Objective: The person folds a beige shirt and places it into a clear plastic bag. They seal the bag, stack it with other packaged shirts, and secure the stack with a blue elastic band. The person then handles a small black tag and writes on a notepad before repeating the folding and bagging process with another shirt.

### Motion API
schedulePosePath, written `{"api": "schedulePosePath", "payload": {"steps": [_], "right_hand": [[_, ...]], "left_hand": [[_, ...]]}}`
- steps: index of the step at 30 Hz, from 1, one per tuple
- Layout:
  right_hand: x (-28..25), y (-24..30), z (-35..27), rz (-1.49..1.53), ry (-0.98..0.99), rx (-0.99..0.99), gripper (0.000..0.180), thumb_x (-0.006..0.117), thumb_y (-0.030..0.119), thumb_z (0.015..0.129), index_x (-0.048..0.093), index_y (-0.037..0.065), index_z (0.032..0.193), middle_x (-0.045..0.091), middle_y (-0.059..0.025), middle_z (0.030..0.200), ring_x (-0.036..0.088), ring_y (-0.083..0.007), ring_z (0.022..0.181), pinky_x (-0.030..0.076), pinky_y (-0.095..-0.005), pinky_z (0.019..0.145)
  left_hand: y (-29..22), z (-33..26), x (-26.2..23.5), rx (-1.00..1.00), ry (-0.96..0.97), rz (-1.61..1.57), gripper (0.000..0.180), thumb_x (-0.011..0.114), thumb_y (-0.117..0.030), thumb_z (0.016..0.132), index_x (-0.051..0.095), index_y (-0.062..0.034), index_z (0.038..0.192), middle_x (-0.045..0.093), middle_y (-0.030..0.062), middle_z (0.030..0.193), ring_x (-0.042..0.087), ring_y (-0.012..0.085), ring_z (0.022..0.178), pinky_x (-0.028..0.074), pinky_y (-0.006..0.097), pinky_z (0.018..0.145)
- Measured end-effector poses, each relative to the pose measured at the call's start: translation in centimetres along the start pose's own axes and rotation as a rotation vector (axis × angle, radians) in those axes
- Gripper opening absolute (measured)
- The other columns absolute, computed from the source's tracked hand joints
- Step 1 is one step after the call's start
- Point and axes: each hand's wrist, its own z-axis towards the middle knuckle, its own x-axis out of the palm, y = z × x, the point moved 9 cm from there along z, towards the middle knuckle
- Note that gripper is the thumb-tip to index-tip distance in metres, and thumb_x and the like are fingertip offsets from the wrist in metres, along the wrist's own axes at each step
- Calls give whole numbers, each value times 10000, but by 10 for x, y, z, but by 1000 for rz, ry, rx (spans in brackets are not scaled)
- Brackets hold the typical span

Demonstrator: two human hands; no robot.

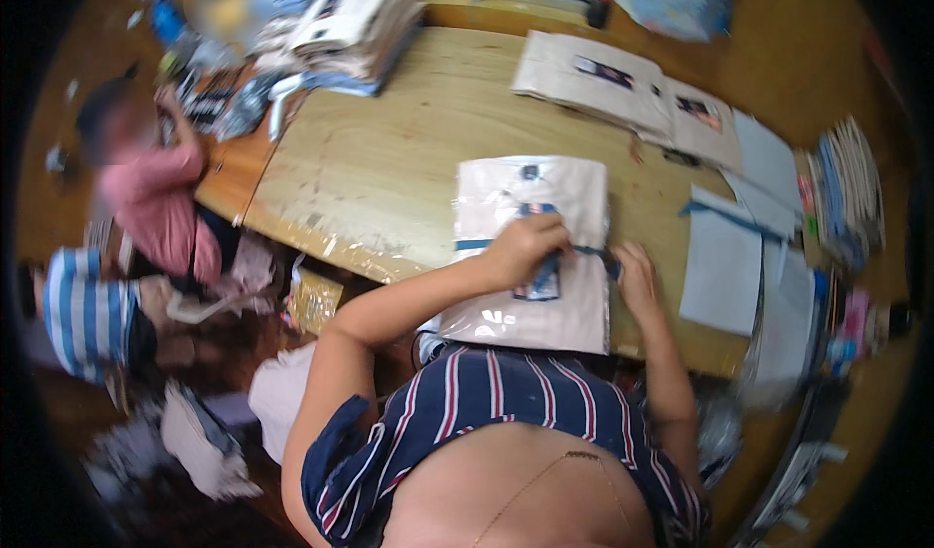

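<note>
A person in a navy top with red and white stripes bends over a pale wooden table [389, 159] whose surface is wrapped in clear film, both bare hands working on a flat white folded garment sealed in a clear plastic bag [530, 256], which lies at the near edge of the table directly in front of the body. The left hand [525, 245] rests curled on the middle of the package, fingers pressed together over a thin blue band [477, 245] that crosses the bag from side to side, and over a small dark blue rectangular label [541, 283] hanging below the knuckles. The right hand [634, 274] lies at the package's right edge, its fingertips closed on the end of the same blue band; how tightly it pinches cannot be told through the blur. A small dark square tag [529, 172] sits near the top edge of the bag. To the right, just beside the package, lie pale blue-grey flat sheets [722, 266], one crossed by another blue strip. Farther back on the table rests a row of beige folded garments in clear bags with dark rectangular labels [623, 86], and at the far left corner a tall stack of white packaged garments [355, 23]. Left of the table, well apart, another person in a pink top [156, 203] crouches on the floor
</note>
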Motion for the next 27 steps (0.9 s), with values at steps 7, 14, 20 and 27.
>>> {"api": "schedulePosePath", "payload": {"steps": [7,14,20,27], "right_hand": [[-25,50,39,1055,343,119,107,481,60,782,539,-23,747,522,-74,840,493,-148,814,388,-249,704],[-3,145,99,1845,390,50,201,473,216,833,489,29,761,479,-50,728,451,-106,708,359,-247,780],[1,169,122,1906,537,35,229,411,219,864,403,61,698,354,8,566,321,-90,509,346,-256,585],[-30,122,100,1021,374,156,341,415,275,848,365,49,598,363,-37,542,362,-143,491,332,-271,500]], "left_hand": [[-32,10,-80,50,-277,173,135,560,-140,759,556,-11,720,576,79,634,588,214,629,456,283,539],[14,-9,-110,-102,-638,-1067,308,367,-323,867,407,-78,684,408,11,511,471,164,456,403,269,442],[33,-50,-130,-257,-717,-1331,322,314,-346,881,348,-115,660,217,-51,462,161,71,386,197,216,417],[19,-85,-147,-306,-681,-1167,339,357,-369,863,357,-118,636,249,-46,447,191,82,370,227,254,416]]}}
